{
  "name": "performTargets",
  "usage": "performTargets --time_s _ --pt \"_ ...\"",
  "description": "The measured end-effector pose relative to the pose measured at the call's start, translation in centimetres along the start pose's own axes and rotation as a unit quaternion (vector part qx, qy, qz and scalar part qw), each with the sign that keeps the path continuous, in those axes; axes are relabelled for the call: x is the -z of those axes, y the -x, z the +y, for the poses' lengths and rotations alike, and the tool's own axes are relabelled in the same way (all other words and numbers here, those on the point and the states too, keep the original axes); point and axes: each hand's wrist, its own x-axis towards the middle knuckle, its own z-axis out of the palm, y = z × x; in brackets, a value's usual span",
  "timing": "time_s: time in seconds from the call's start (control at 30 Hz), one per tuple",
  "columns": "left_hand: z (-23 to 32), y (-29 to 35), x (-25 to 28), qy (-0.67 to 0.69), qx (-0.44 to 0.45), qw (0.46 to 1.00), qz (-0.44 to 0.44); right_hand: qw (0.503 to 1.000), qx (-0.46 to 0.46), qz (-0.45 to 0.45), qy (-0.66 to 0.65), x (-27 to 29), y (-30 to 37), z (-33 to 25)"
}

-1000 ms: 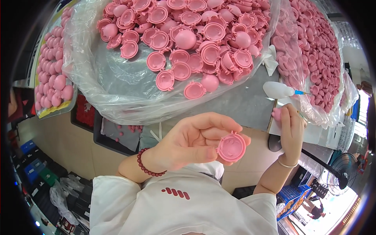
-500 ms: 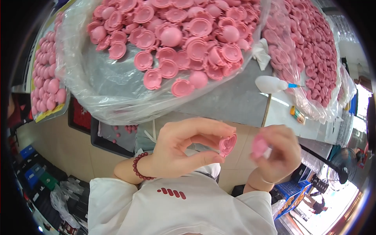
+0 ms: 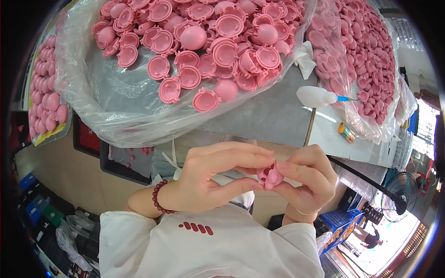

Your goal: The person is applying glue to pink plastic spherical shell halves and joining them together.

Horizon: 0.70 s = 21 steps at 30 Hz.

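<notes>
Just in front of my chest, my left hand (image 3: 208, 178) pinches a small pink plastic half shell (image 3: 261, 174) between thumb and fingers. My right hand (image 3: 309, 180) grips a second pink half shell (image 3: 274, 179) by its edge. The two pieces touch, tilted against each other with a gap showing between them. Fingertips cover parts of both. Beyond my hands, a heap of similar pink half shells (image 3: 192, 38) lies on a clear plastic bag (image 3: 120, 127) spread over the grey table (image 3: 273, 118).
A white squeeze bottle (image 3: 315, 97) with a blue needle tip lies at the right, near a small yellow object (image 3: 346, 132). Behind it is another bag of pink shells (image 3: 371, 60). Rounded pink pieces (image 3: 48, 109) fill a tray at far left. A fan (image 3: 396, 197) stands at the right.
My right hand has moved left and brought its pink half shell against the one in my left hand. The view has shifted slightly.
</notes>
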Motion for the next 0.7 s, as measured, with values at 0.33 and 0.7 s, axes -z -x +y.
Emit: performTargets --time_s 0.33,0.7 --pt "0.0 -0.2 0.4 -0.065 -0.039 0.997 -0.008 0.999 0.0 0.02 0.026 -0.9 0.2 -0.1" --pt "-0.8 -0.3 0.9 -0.027 -0.044 0.999 0.002 0.996 0.086 0.012 0.012 -2.2 1.2 0.4"
